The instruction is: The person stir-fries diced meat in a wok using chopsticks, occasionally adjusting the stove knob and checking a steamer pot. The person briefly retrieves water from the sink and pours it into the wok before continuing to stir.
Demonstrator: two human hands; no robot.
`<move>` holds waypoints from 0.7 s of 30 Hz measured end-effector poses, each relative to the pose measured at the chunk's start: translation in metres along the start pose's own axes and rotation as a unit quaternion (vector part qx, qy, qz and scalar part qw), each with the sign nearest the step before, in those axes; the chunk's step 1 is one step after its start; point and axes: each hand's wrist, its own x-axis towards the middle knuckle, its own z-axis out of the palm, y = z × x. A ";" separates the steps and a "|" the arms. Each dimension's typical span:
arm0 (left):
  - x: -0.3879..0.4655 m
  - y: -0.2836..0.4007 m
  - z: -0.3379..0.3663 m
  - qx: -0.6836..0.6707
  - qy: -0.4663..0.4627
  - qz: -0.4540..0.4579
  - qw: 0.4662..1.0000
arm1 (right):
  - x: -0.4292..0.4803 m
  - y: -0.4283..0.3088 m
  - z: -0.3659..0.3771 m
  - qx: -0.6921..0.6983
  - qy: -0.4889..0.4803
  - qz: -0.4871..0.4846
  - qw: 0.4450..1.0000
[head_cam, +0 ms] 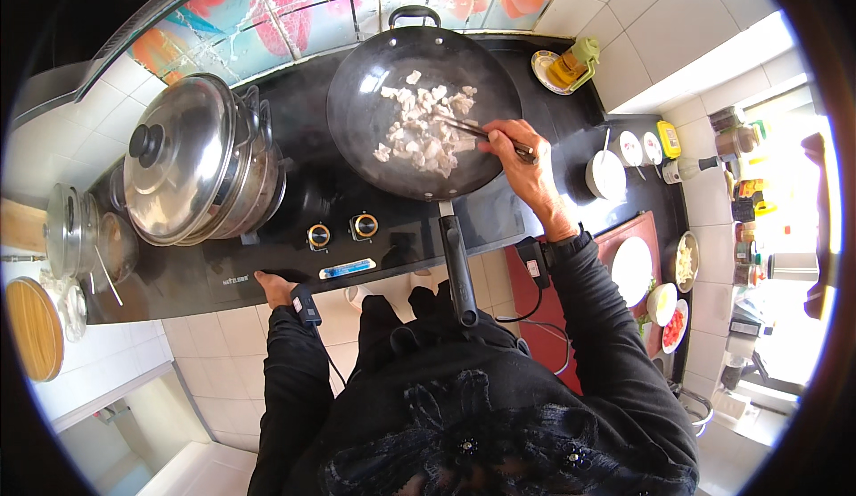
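Note:
My right hand (525, 161) grips a pair of dark chopsticks (471, 127), their tips among small pale pieces of meat (421, 125). The pieces lie spread over the bottom of a large black wok (354, 121). That wok sits on a black glass cooktop (304, 128), and its long black handle (459, 268) points towards my body. At the cooktop's front edge rests my left hand (275, 290), left of the two control knobs (365, 226). I see nothing held in it, though its fingers are partly hidden.
A lidded steel steamer pot (184, 161) stands to the left. At the back right, an oil jug (576, 68) is on a small plate. Along the right are a white bowl (606, 178), a white plate (632, 272) and a dish of red pieces (675, 327).

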 end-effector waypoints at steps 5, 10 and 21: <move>0.011 -0.010 -0.005 0.155 0.000 0.061 0.986 | -0.003 -0.010 0.000 0.030 -0.036 0.006 0.999; -0.009 0.018 0.000 0.190 0.017 0.002 0.982 | -0.006 -0.021 0.014 0.109 -0.143 0.022 0.984; 0.018 -0.016 -0.012 0.200 -0.004 0.035 0.979 | 0.004 -0.010 0.011 -0.048 -0.100 -0.026 0.993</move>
